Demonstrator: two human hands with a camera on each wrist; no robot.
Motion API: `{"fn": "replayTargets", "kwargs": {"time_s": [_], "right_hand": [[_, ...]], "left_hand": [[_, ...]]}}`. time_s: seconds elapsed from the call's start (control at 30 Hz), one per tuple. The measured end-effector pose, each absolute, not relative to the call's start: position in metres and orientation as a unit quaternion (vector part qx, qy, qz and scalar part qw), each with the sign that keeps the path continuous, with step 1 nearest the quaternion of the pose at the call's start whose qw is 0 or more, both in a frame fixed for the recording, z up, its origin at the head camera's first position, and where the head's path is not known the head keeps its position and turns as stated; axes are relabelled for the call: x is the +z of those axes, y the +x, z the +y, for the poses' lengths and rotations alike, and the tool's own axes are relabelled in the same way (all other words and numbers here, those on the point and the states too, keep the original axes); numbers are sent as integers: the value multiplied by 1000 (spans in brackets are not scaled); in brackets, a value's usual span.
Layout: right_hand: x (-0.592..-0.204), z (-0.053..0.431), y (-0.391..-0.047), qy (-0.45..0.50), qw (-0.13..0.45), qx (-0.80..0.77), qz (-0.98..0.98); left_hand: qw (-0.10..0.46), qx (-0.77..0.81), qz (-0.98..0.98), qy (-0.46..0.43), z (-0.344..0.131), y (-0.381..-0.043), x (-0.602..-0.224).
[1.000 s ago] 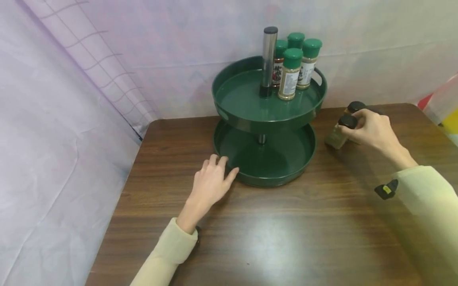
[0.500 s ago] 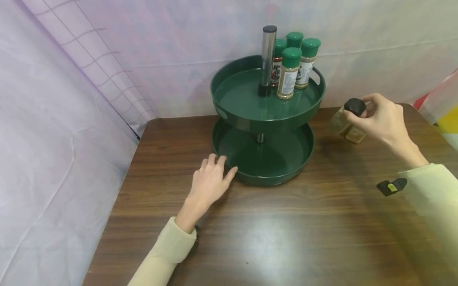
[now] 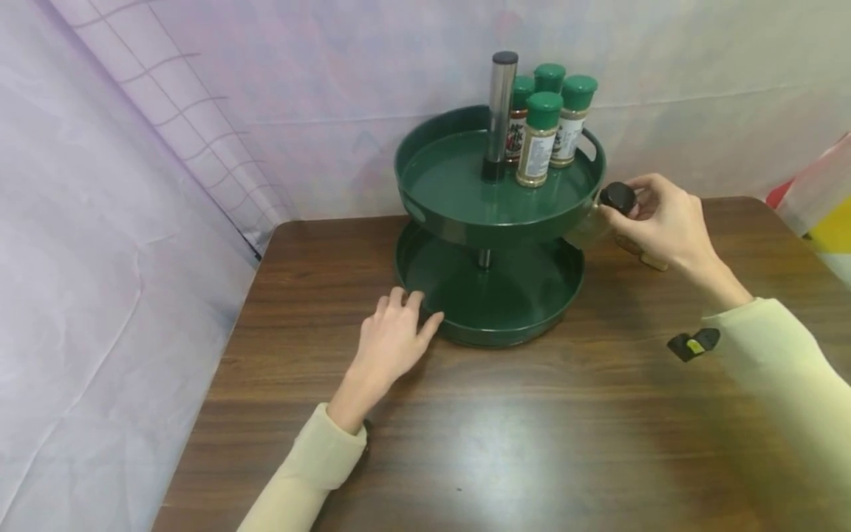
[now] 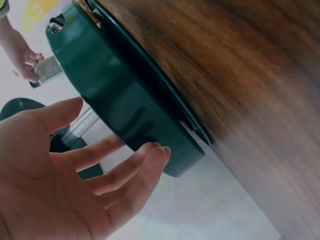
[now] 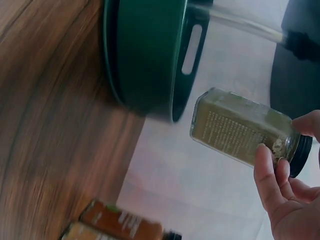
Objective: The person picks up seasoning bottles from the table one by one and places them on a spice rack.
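My right hand point(image 3: 671, 225) pinches a square glass spice jar point(image 5: 235, 129) near its black lid point(image 3: 620, 198). The jar holds greenish-brown powder and hangs tilted just right of the green two-tier turntable rack. In the head view most of its glass is hard to make out beside the rack. At the rack's front left, my left hand point(image 3: 388, 340) touches the rim of the lower tray point(image 3: 499, 338) with loosely bent fingers. The upper tray point(image 3: 452, 192) carries several green-capped spice bottles point(image 3: 536, 151) right of the metal post point(image 3: 500, 111).
Two more jars point(image 5: 120, 220) stand on the brown wooden table point(image 3: 505, 436), right of the rack and partly behind my right hand in the head view. Pale cloth point(image 3: 319, 96) hangs behind the table. A red and yellow item point(image 3: 831, 222) lies past the right edge.
My right hand has lifted the spice jar off the table and carried it left, close to the rack. The left hand stays at the lower tray.
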State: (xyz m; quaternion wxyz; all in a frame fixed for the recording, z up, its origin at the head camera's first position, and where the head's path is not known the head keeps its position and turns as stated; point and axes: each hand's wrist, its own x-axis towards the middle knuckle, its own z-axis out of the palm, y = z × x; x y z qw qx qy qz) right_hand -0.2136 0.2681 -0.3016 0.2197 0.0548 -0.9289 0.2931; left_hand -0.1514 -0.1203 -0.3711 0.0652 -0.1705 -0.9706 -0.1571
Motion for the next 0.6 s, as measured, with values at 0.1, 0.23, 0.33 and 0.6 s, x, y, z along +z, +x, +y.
{"fn": "replayTargets", "kwargs": {"time_s": [0.1, 0.23, 0.33, 0.6], "right_hand": [[-305, 258, -220, 68, 207, 293, -931], [-312, 248, -232, 84, 203, 286, -933], [-318, 242, -242, 93, 197, 285, -933], [-337, 230, -268, 188, 223, 311, -905]], "left_hand": [[65, -157, -971, -170, -119, -152, -371], [60, -157, -971, -171, -116, -152, -371], [56, -156, -971, -170, -114, -151, -371], [57, -159, -971, -171, -109, -150, -370]]}}
